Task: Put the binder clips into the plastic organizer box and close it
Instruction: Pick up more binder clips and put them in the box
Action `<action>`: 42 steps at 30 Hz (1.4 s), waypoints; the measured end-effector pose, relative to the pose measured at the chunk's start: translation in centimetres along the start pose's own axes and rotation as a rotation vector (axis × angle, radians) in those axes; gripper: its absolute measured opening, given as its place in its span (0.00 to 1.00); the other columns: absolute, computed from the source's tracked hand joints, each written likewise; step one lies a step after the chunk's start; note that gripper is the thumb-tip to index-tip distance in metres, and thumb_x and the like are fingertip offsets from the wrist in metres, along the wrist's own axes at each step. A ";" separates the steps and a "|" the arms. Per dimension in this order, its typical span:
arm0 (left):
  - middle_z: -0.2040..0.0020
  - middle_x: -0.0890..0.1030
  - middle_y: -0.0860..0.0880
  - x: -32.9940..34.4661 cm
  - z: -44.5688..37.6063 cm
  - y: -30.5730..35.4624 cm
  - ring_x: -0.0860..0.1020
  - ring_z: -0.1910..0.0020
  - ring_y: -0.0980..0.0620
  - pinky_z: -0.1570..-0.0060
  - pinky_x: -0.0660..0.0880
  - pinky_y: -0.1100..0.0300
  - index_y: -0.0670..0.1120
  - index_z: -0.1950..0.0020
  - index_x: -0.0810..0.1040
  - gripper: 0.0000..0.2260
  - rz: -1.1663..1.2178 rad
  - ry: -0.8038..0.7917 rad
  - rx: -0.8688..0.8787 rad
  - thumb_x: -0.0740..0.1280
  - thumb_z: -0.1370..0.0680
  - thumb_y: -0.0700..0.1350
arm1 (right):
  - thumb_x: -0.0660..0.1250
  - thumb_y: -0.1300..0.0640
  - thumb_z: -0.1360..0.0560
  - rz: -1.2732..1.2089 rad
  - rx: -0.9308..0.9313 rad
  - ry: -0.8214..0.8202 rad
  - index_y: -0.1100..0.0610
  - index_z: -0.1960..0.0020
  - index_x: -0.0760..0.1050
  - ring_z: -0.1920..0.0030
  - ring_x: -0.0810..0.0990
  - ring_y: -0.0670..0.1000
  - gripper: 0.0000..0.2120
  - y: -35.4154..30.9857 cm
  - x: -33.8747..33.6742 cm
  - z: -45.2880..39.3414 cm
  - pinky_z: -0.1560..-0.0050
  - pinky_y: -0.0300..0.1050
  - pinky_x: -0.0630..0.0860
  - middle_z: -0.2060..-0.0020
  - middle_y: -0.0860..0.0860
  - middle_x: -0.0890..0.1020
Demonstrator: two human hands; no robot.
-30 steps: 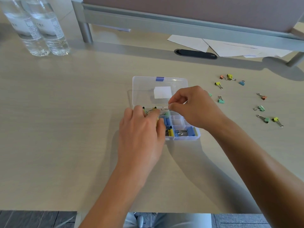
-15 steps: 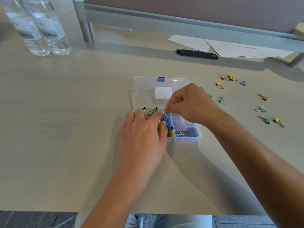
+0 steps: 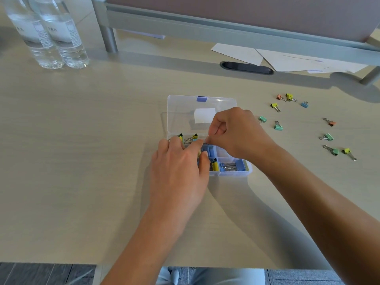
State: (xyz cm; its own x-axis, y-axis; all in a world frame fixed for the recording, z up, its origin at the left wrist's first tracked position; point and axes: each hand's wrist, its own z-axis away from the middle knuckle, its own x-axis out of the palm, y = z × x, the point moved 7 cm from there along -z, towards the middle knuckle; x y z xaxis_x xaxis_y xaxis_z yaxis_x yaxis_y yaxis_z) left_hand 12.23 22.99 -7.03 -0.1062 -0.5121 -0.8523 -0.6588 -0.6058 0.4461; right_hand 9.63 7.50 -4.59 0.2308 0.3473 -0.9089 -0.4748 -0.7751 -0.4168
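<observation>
The clear plastic organizer box (image 3: 236, 172) lies mid-table with its lid (image 3: 185, 112) folded open toward the back. Blue dividers and several yellow and blue binder clips (image 3: 214, 165) show inside. My left hand (image 3: 178, 171) rests flat over the box's left part, fingers lying across the compartments. My right hand (image 3: 236, 132) hovers over the box's back edge, thumb and forefinger pinched on a small binder clip that is mostly hidden by the fingertips. Several loose binder clips lie to the right, among them a green one (image 3: 278, 126) and a yellow one (image 3: 275, 105).
Two water bottles (image 3: 49, 33) stand at the back left. Sheets of paper (image 3: 287, 60) and a black cable slot (image 3: 246, 67) lie under the grey partition rail (image 3: 205, 23) at the back. The table's front edge (image 3: 61, 263) runs close to my body.
My right hand has sunk a little down and left, bringing its pinch close to my left fingertips over the box. My left hand has barely moved.
</observation>
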 end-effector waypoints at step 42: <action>0.37 0.78 0.54 -2.4 0.9 1.9 0.76 0.35 0.53 0.37 0.73 0.54 0.47 0.35 0.76 0.13 0.842 0.244 -0.042 0.58 0.17 0.40 | 0.71 0.60 0.22 -0.804 0.109 0.074 0.55 0.54 0.86 0.64 0.83 0.46 0.05 0.7 -2.1 6.7 0.62 0.42 0.79 0.63 0.48 0.86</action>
State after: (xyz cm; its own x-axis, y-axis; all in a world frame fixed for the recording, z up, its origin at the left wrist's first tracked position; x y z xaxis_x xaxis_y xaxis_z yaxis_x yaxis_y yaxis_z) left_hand 10.55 23.64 -4.36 -0.3789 -0.9123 -0.1552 -0.4046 0.0125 0.9144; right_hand 3.11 9.73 -3.10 0.5903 0.7368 -0.3296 -0.2189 -0.2470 -0.9440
